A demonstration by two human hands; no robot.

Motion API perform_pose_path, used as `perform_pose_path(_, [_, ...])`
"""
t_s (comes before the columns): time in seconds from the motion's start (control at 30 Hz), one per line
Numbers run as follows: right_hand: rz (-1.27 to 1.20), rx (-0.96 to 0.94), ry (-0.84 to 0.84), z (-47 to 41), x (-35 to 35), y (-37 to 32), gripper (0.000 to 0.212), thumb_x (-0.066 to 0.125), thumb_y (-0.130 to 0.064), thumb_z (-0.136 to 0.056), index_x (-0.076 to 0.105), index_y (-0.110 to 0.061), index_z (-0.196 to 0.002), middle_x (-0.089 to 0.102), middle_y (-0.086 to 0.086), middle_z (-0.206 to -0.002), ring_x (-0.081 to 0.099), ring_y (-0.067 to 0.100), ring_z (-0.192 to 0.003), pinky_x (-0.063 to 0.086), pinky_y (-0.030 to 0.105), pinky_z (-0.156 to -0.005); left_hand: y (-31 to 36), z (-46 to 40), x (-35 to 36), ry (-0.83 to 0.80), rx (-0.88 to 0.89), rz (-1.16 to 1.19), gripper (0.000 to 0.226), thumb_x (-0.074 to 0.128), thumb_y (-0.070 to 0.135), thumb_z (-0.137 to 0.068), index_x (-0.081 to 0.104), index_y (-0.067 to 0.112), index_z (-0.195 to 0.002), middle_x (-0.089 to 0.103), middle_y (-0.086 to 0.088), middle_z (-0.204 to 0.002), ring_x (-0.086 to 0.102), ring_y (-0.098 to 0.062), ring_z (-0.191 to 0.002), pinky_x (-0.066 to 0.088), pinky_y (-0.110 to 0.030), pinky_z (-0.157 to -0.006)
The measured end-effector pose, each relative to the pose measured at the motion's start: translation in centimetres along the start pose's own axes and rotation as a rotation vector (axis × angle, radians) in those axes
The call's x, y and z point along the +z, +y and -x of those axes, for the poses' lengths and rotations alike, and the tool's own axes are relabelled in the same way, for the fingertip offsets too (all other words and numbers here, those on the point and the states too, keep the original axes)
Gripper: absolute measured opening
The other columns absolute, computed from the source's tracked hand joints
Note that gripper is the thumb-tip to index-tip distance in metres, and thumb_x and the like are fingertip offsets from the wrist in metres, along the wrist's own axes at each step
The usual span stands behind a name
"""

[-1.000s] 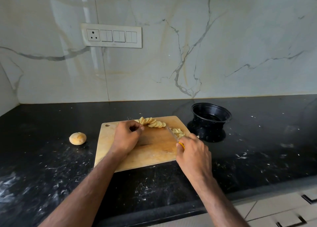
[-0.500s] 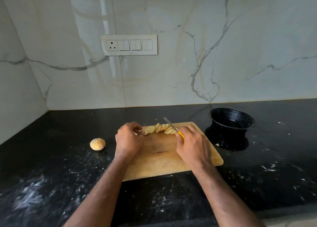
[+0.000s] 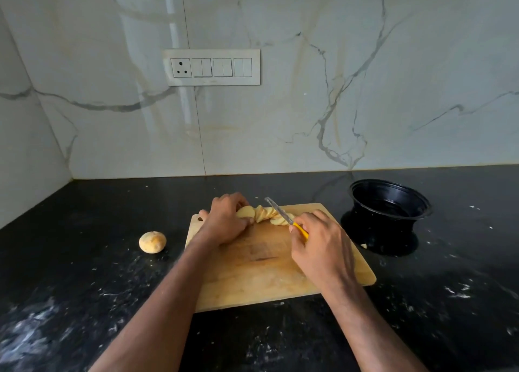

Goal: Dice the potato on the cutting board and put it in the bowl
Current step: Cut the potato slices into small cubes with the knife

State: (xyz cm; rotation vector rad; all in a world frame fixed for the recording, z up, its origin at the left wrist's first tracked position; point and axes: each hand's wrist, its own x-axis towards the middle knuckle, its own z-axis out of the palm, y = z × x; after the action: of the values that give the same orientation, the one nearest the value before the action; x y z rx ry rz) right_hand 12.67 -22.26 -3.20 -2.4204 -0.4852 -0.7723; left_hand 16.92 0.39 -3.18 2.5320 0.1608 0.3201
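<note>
Yellow potato slices (image 3: 262, 215) lie between left grip (image 3: 226, 221), pinching them, and knife-clasping right grip (image 3: 323, 245).

- Cutting board (image 3: 264, 276) lies mid-table (image 3: 449, 315), near the front edge.
- Potato slices (image 3: 264, 215) sit along the board's back edge.
- Bowl (image 3: 389, 203) stands right of the board, toward the back.
- A piece of potato (image 3: 152, 241) lies left of the board.
</note>
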Motion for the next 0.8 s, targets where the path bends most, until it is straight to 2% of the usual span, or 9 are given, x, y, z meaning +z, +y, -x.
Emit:
perform_pose_path(0.1, [-0.018, -0.001, 0.005, -0.1, 0.1, 0.0, 0.012, 0.069, -0.027, -0.09, 0.072, -0.02, -0.099, 0.065, -0.008, -0.095, 0.063, 0.015, -0.077, 0.056, 0.038, -0.068, 0.5, 0.6, -0.4, 0.058, 0.049, 0.106, 0.02, 0.078, 0.028, -0.088, 0.061, 0.037, -0.088, 0.063, 0.019, -0.095, 0.057, -0.011, -0.101, 0.041, -0.047, -0.098])
perform_pose_path(0.2, [-0.024, 0.004, 0.016, 0.1, 0.1, 0.0, 0.011, 0.069, -0.027, -0.089, 0.073, -0.02, -0.097, 0.064, -0.009, -0.094, 0.061, 0.012, -0.075, 0.056, 0.035, -0.065, 1.1, 1.4, -0.8, 0.163, 0.086, 0.273, 0.009, 0.079, 0.022, -0.088, 0.071, 0.027, -0.089, 0.069, 0.013, -0.089, 0.064, -0.011, -0.091, 0.052, -0.037, -0.084])
perform_pose_path(0.27, [-0.026, 0.014, 0.017, 0.3, 0.0, 0.1, 0.01, 0.069, -0.027, -0.089, 0.073, -0.021, -0.096, 0.064, -0.009, -0.094, 0.061, 0.011, -0.075, 0.055, 0.034, -0.063, 1.4, 2.0, -1.2, 0.213, 0.104, 0.406, 0.007, 0.08, 0.016, -0.086, 0.074, 0.019, -0.089, 0.072, 0.007, -0.085, 0.066, -0.011, -0.082, 0.054, -0.03, -0.075])
perform_pose_path(0.33, [-0.031, 0.022, 0.017, 0.5, -0.2, 0.1, 0.008, 0.069, -0.027, -0.089, 0.072, -0.021, -0.094, 0.064, -0.009, -0.093, 0.061, 0.012, -0.074, 0.055, 0.034, -0.062, 1.7, 2.9, -1.7, 0.163, 0.149, 0.524, 0.004, 0.079, 0.012, -0.087, 0.076, 0.015, -0.089, 0.073, 0.002, -0.087, 0.067, -0.016, -0.084, 0.056, -0.033, -0.078])
perform_pose_path(0.43, [-0.042, 0.05, 0.013, 0.8, -0.5, 0.0, 0.005, 0.068, -0.025, -0.089, 0.07, -0.021, -0.09, 0.062, -0.009, -0.09, 0.06, 0.015, -0.073, 0.053, 0.034, -0.062, 2.4, 4.0, -2.1, 0.062, 0.263, 0.513, 0.005, 0.079, 0.015, -0.085, 0.079, 0.016, -0.09, 0.072, 0.003, -0.096, 0.061, -0.014, -0.097, 0.049, -0.035, -0.086])
perform_pose_path(0.53, [-0.04, 0.07, 0.013, 1.1, -1.0, 0.0, 0.004, 0.068, -0.025, -0.09, 0.068, -0.021, -0.087, 0.061, -0.009, -0.088, 0.06, 0.016, -0.074, 0.051, 0.032, -0.061, 3.4, 5.4, -2.0, -0.031, 0.431, 0.54, 0.008, 0.079, 0.008, -0.085, 0.079, 0.011, -0.091, 0.07, 0.0, -0.09, 0.057, -0.011, -0.088, 0.041, -0.026, -0.079])
perform_pose_path(0.6, [-0.037, 0.072, 0.015, 1.4, -1.2, 0.1, 0.005, 0.068, -0.025, -0.089, 0.067, -0.021, -0.086, 0.063, -0.008, -0.089, 0.061, 0.017, -0.075, 0.052, 0.033, -0.062, 3.5, 6.6, -1.5, -0.157, 0.52, 0.528, 0.008, 0.078, 0.005, -0.086, 0.079, 0.009, -0.093, 0.07, -0.004, -0.09, 0.06, -0.014, -0.087, 0.045, -0.025, -0.079])
perform_pose_path(0.7, [-0.046, 0.083, 0.0, 1.7, -1.4, -0.1, 0.005, 0.068, -0.026, -0.091, 0.068, -0.021, -0.089, 0.065, -0.007, -0.093, 0.063, 0.017, -0.079, 0.055, 0.035, -0.066, 2.8, 7.5, -1.3, -0.289, 0.525, 0.413, 0.011, 0.075, 0.001, -0.087, 0.079, 0.009, -0.093, 0.07, -0.005, -0.094, 0.065, -0.022, -0.092, 0.053, -0.038, -0.086])
perform_pose_path(0.8, [-0.052, 0.081, -0.021, 1.9, -1.7, -0.3, 0.006, 0.067, -0.027, -0.092, 0.069, -0.021, -0.091, 0.064, -0.008, -0.093, 0.061, 0.015, -0.081, 0.054, 0.036, -0.069, 2.1, 7.7, -1.5, -0.278, 0.46, 0.344, 0.024, 0.067, -0.009, -0.089, 0.08, 0.01, -0.094, 0.072, -0.002, -0.098, 0.066, -0.018, -0.095, 0.054, -0.035, -0.088])
